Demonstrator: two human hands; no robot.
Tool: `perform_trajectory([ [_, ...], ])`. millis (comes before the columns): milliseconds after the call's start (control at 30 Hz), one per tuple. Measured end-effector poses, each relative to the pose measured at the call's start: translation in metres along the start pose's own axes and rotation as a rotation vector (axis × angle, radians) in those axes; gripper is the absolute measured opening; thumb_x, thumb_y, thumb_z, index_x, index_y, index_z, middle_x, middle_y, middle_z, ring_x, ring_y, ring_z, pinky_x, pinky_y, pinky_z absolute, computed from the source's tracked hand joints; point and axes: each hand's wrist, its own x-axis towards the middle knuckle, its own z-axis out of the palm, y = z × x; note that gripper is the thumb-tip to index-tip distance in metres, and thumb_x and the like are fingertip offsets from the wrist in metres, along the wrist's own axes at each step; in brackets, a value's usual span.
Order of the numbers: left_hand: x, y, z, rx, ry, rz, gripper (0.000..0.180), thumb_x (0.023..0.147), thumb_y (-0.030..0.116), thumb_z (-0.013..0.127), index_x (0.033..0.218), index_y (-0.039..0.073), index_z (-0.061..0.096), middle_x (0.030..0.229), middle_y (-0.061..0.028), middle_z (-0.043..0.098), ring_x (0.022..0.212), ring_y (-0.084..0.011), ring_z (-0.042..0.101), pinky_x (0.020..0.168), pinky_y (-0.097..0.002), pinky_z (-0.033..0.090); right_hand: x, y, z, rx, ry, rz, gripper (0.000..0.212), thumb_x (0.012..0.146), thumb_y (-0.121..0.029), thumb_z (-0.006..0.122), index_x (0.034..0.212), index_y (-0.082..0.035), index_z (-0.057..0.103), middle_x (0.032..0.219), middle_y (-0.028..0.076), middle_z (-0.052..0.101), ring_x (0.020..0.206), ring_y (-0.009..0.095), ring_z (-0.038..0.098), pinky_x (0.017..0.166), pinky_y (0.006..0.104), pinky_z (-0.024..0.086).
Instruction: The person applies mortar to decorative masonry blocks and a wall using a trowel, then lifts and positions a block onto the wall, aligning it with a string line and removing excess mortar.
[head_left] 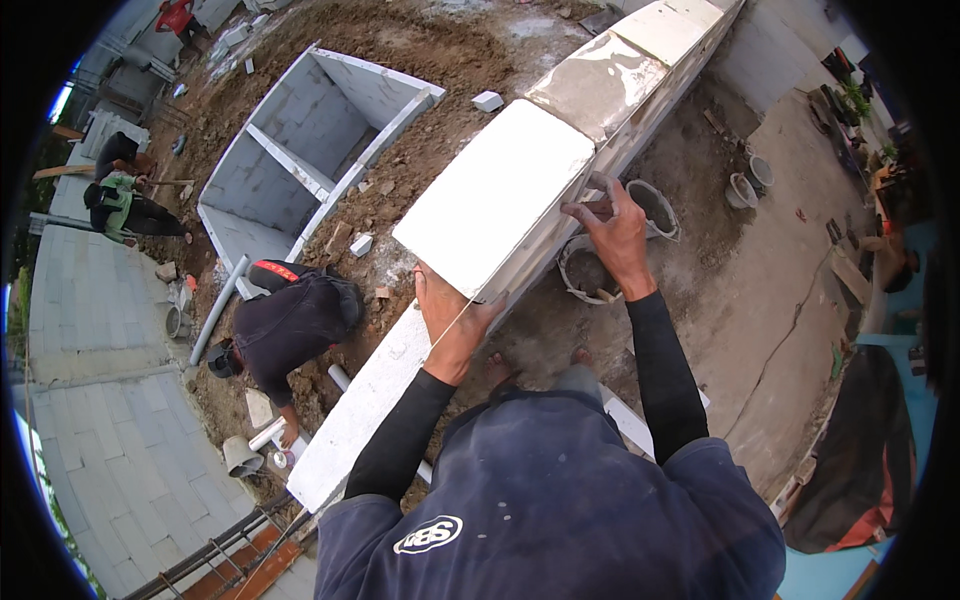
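A large white block (pixel 500 195) lies on top of a long pale wall that runs from lower left to upper right. My left hand (pixel 455 325) grips the near end of this block, fingers against its end face. A thin string (pixel 450 330) passes over that hand from the block's near corner. By the block's right side, my right hand (pixel 618 240) is closed with fingers bent around a small brown piece (pixel 600 208), whose kind I cannot make out. Grey mortar (pixel 600 85) covers part of the wall top just beyond the block.
Buckets (pixel 585 270) stand on the ground to the right of the wall. At left, a co-worker (pixel 295 320) bends down beside a block-walled pit (pixel 285 195). Other people work farther left. White pipes (pixel 220 310) and loose block pieces (pixel 487 101) lie in the soil.
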Motion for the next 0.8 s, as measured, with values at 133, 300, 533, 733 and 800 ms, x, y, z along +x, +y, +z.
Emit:
perform_trajectory([
  [133,-0.005,-0.008,-0.004,0.046,-0.012,-0.018,0.093,0.065,0.024,0.095,0.145,0.004,0.053,0.142,-0.0243,0.052,0.137,-0.0480,0.045,0.118,-0.0654,0.029,0.024,-0.034,-0.049,0.106,0.099,0.188,0.028,0.096,-0.025,0.079,0.102,0.002,0.073,0.084,0.009,0.076,0.067,0.015,0.072,0.061,0.0282,0.056],
  [300,-0.002,-0.003,0.002,0.050,0.011,0.027,0.104,0.064,0.023,0.096,0.151,0.000,0.043,0.145,-0.0252,0.050,0.137,-0.0476,0.046,0.119,-0.0671,0.026,0.107,-0.149,-0.085,0.776,-0.141,-0.008,0.045,0.108,-0.039,0.060,0.071,-0.014,0.051,0.058,-0.004,0.044,0.044,0.004,0.034,0.039,0.0222,0.026],
  [533,0.003,0.002,0.008,0.010,0.019,-0.071,0.139,0.062,0.021,0.095,0.161,-0.004,0.001,0.144,-0.0277,0.050,0.133,-0.0484,0.050,0.118,-0.0750,0.018,0.140,-0.148,0.035,0.394,-0.617,-0.166,0.053,0.103,-0.052,0.066,0.067,-0.015,0.056,0.052,-0.010,0.034,0.042,0.002,0.029,0.039,0.0240,0.022],
  [733,0.007,0.015,-0.002,-0.070,0.069,-0.078,0.095,0.063,0.027,0.093,0.146,0.004,0.051,0.143,-0.0234,0.049,0.135,-0.0468,0.045,0.116,-0.0735,0.024,0.142,-0.142,0.034,0.475,-0.667,-0.229,0.057,0.102,-0.056,0.064,0.063,-0.015,0.060,0.051,-0.010,0.031,0.043,0.002,0.027,0.040,0.0245,0.021],
  [800,0.006,0.012,-0.004,-0.049,0.043,-0.076,0.093,0.063,0.026,0.092,0.144,0.004,0.054,0.142,-0.0231,0.050,0.133,-0.0463,0.046,0.115,-0.0702,0.026,0.137,-0.140,0.039,0.299,-0.655,-0.341,0.056,0.102,-0.057,0.064,0.066,-0.014,0.064,0.051,-0.010,0.031,0.044,0.002,0.029,0.041,0.0252,0.022],
])
